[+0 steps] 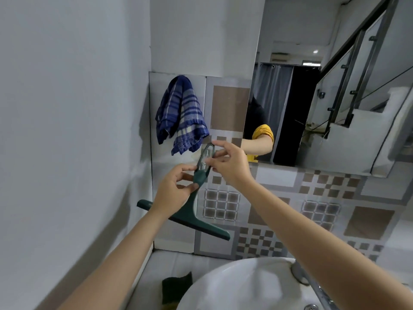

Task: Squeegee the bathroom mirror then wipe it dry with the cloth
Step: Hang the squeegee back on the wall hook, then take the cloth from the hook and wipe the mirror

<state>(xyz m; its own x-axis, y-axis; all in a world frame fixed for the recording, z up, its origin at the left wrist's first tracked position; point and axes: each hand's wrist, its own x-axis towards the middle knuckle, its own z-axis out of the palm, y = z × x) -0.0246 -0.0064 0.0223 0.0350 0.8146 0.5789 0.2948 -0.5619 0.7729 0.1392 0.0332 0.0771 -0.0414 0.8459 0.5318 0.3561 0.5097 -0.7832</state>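
Left hand (173, 194) pinching green squeegee (192, 211) at its neck, right hand (228, 163) pinching its handle loop, blue plaid cloth (181, 115) hanging above, mirror (324, 86) right

Hands: two, a left hand (173, 193) and a right hand (231, 163)
Squeegees: one squeegee (192, 217)
Cloths: one cloth (181, 115)
Mirrors: one mirror (335, 86)
Sinks: one sink (234, 287)
Sponges: one sponge (176, 285)
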